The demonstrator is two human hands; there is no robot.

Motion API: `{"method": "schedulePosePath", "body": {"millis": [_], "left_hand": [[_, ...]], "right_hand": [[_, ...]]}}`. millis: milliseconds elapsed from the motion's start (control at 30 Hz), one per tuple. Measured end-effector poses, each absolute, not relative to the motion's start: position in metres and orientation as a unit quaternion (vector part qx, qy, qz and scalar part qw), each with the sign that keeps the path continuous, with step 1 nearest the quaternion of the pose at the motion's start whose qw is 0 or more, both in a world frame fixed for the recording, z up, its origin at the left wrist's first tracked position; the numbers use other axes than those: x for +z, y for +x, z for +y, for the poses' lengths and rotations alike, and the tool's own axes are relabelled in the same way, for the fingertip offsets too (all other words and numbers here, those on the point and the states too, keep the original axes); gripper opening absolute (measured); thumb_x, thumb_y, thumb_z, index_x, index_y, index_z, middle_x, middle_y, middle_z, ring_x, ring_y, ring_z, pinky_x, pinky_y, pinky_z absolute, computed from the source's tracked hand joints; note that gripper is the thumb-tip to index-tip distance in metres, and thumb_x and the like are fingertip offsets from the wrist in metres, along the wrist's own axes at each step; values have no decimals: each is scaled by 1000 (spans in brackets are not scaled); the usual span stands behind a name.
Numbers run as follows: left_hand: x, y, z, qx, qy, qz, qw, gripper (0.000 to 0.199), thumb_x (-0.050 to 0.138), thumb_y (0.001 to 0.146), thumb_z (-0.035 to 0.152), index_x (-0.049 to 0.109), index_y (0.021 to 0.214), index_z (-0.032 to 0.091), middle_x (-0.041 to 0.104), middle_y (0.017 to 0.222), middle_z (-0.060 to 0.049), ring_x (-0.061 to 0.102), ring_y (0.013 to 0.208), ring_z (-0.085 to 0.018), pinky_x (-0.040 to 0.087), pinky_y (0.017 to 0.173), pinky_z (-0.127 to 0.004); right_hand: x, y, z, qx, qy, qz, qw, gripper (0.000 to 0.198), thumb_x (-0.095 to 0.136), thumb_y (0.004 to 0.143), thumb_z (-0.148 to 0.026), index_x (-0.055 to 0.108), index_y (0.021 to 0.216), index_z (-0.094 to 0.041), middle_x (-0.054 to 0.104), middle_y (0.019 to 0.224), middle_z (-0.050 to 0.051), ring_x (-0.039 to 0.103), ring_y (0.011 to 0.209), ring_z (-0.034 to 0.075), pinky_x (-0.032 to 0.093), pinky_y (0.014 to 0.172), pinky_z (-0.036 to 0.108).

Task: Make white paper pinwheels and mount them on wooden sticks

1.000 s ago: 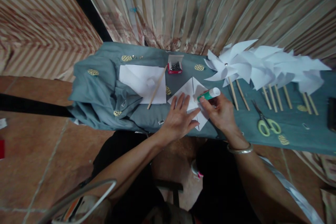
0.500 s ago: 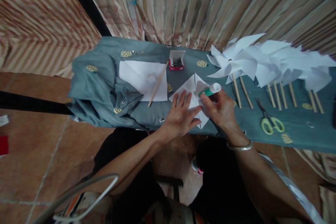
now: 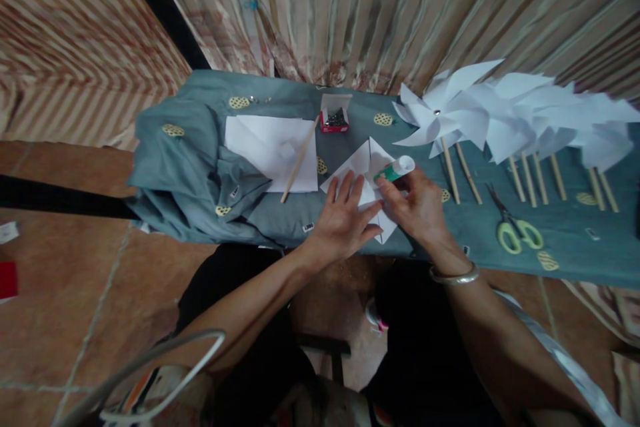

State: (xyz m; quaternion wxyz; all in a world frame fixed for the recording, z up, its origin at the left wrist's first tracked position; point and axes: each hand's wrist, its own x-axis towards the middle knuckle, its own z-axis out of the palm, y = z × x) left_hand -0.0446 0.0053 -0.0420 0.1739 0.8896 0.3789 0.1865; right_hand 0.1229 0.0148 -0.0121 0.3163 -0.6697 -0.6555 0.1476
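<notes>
A white paper square (image 3: 359, 161) with slits at its corners lies turned like a diamond on the green cloth. My left hand (image 3: 345, 213) presses flat on its left part, fingers spread. In my right hand (image 3: 417, 203) is a green and white glue stick (image 3: 399, 168), tilted with its tip down near the middle of the paper. The fingers hide where tip and paper meet. Left of the square rests a stack of white paper (image 3: 250, 147) with a thin wooden stick (image 3: 300, 160) lying across it.
Behind the square stands an open red box (image 3: 334, 121) of small dark metal pieces. Several white paper pinwheels (image 3: 463, 110) on wooden sticks lie along the right. Scissors (image 3: 515, 227) with light green handles are at the front right. A striped curtain (image 3: 340, 13) hangs behind the table.
My right hand and the glue stick have shifted slightly left over the paper. My left hand stays pressed in place.
</notes>
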Motion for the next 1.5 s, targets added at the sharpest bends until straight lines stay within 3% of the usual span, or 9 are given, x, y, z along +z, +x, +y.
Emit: {"method": "schedulePosePath", "body": {"millis": [567, 1200, 1500], "left_hand": [[-45, -44, 5, 201, 891, 377, 152, 47, 63, 84, 43, 58, 127, 26, 35, 151, -15, 21, 144, -40, 19, 111, -67], [-38, -45, 6, 188, 893, 377, 158, 43, 61, 85, 43, 61, 124, 23, 39, 147, -18, 24, 143, -40, 21, 111, -65], [-40, -45, 6, 190, 891, 380, 158, 49, 63, 84, 41, 57, 130, 25, 35, 151, -16, 22, 144, -39, 20, 112, -65]], "right_hand": [[-8, 119, 15, 146, -651, -678, 309, 33, 55, 85, -51, 61, 92, -19, 70, 72, 5, 66, 65, 23, 47, 62, 33], [0, 124, 12, 151, -630, -723, 241, 38, 49, 89, -51, 61, 97, -16, 67, 70, 8, 62, 59, 22, 43, 58, 31], [0, 131, 9, 166, -622, -726, 243, 33, 52, 88, -47, 60, 97, -16, 67, 71, 6, 62, 60, 20, 43, 58, 30]]}}
